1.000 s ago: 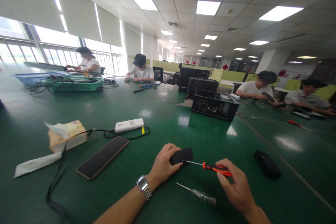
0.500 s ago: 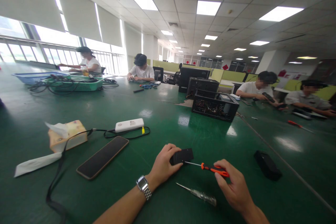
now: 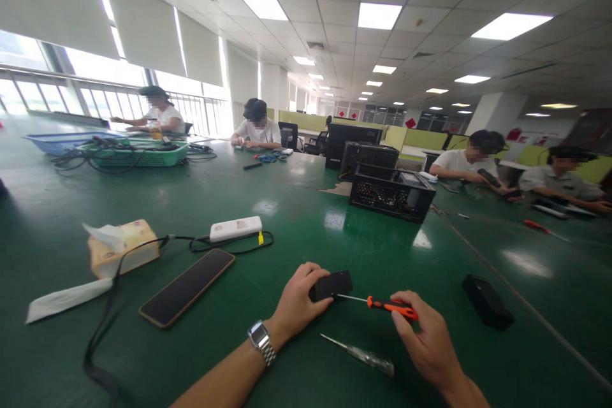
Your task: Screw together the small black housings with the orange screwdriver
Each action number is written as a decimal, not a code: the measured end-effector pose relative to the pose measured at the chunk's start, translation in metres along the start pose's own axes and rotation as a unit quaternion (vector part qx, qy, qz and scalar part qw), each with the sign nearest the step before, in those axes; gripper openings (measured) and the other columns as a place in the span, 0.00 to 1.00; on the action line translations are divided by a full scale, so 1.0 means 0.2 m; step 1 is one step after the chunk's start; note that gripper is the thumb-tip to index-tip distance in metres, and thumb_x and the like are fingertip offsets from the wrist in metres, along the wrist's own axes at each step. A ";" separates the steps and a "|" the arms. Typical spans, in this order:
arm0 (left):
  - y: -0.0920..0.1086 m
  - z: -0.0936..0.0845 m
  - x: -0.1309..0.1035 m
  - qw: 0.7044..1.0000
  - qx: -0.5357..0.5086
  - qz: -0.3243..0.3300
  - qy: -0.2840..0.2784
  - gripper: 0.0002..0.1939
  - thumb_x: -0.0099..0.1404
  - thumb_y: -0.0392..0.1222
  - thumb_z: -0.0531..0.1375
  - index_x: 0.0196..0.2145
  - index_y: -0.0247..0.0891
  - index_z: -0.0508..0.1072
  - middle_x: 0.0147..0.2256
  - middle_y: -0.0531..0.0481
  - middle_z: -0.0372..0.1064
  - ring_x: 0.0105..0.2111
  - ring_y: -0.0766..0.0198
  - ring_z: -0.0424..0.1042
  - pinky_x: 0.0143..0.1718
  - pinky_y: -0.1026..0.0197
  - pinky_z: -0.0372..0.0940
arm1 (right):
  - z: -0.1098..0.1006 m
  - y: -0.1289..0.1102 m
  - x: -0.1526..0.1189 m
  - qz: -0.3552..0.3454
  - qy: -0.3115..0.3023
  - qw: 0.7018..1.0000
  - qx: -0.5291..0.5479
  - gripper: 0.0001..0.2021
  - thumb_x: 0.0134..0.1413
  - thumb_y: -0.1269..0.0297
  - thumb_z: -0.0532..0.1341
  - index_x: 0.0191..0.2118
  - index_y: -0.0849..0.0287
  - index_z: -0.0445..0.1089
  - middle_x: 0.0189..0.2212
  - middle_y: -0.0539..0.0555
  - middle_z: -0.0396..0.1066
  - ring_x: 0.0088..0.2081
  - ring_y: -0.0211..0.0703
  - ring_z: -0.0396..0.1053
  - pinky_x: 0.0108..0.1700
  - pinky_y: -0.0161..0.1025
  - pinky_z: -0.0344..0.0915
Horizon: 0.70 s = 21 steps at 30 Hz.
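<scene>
My left hand (image 3: 305, 293), with a watch at the wrist, grips a small black box-like device (image 3: 338, 283) by its left end on the green table (image 3: 296, 363). Between the thumb and fingers of my right hand (image 3: 425, 331) is the orange-and-black handle of a screwdriver (image 3: 393, 307). Its thin shaft points left, and the tip meets the near edge of the black device. Below them lies a second screwdriver with a clear handle (image 3: 366, 357), touched by neither hand. What the tip engages is too small to make out.
To the left are a phone (image 3: 187, 287), a white power bank (image 3: 236, 227) with a cable, and a tissue pack (image 3: 125, 248). A black case (image 3: 488, 301) lies at right. Farther back stand computer housings (image 3: 392, 191) and a green basket (image 3: 138, 154). Several people sit around the table.
The screwdriver's handle has turned slightly in my right hand, showing its orange side differently. My left hand and the black device stay in place.
</scene>
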State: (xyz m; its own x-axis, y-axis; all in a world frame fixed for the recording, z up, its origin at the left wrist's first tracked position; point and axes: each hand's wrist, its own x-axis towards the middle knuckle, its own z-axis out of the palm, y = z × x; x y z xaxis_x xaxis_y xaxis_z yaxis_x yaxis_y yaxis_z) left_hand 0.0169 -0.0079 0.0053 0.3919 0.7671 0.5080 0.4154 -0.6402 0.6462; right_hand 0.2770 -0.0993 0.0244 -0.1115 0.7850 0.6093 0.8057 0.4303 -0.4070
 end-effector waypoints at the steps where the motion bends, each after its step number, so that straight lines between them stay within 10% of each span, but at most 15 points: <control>1: 0.00 0.00 0.00 1.000 0.000 0.001 -0.001 0.20 0.54 0.34 0.66 0.46 0.42 0.72 0.44 0.47 0.67 0.44 0.56 0.68 0.47 0.55 0.66 | 0.00 0.00 0.00 0.001 -0.002 1.000 0.001 0.09 0.62 0.61 0.52 0.41 0.57 0.66 0.31 0.51 0.72 0.30 0.41 0.71 0.32 0.37 0.67; 14: 0.00 0.01 -0.01 0.999 0.030 0.031 -0.021 0.22 0.53 0.34 0.66 0.47 0.44 0.72 0.45 0.47 0.66 0.46 0.54 0.67 0.47 0.54 0.66 | -0.02 0.00 -0.02 -0.057 -0.016 0.997 -0.055 0.16 0.59 0.54 0.58 0.25 0.57 0.67 0.17 0.47 0.65 0.18 0.35 0.62 0.22 0.33 0.56; 21: -0.01 -0.01 0.00 1.000 -0.007 -0.003 -0.003 0.20 0.55 0.35 0.65 0.46 0.43 0.73 0.43 0.47 0.68 0.43 0.55 0.69 0.47 0.54 0.66 | -0.03 0.00 0.03 -0.030 -0.056 0.998 0.011 0.09 0.62 0.61 0.54 0.42 0.57 0.68 0.36 0.55 0.71 0.33 0.40 0.71 0.34 0.35 0.67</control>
State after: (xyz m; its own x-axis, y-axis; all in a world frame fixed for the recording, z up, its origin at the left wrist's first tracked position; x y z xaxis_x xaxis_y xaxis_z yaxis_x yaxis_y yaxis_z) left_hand 0.0149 -0.0058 0.0051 0.3937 0.7711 0.5004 0.4062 -0.6342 0.6578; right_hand 0.2797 -0.0971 0.0323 -0.2238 0.8024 0.5532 0.7835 0.4858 -0.3876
